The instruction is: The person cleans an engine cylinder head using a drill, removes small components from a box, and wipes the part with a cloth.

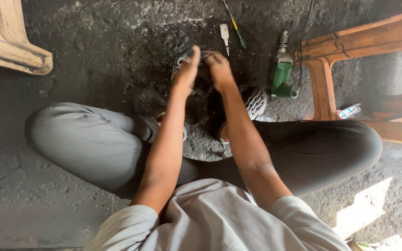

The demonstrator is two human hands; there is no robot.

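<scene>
Floor (70,42): dark, oil-stained concrete carries everything; the person sits low on it, knees spread, so the work lies between the feet.
Stools: an orange one (350,46) stands at the right, a pale one (15,46) at the upper left, both pushed clear of the work.
Drill (282,74): green, lying on its side just beside the orange stool, cord trailing up, within the right arm's reach.
Hands: left hand (185,72) and right hand (219,69) meet over a dark part (202,82), pressed to it from either side as if to steady it. Left grip looks flat against it, fingers up; right grip curls over the top. Whether either is fully closed on it cannot be told.
Part: small, blackened, mostly hidden between the hands, held just above the floor.
Small tools: a screwdriver (236,25) and a flat blade (224,35) lie just beyond the hands.
</scene>
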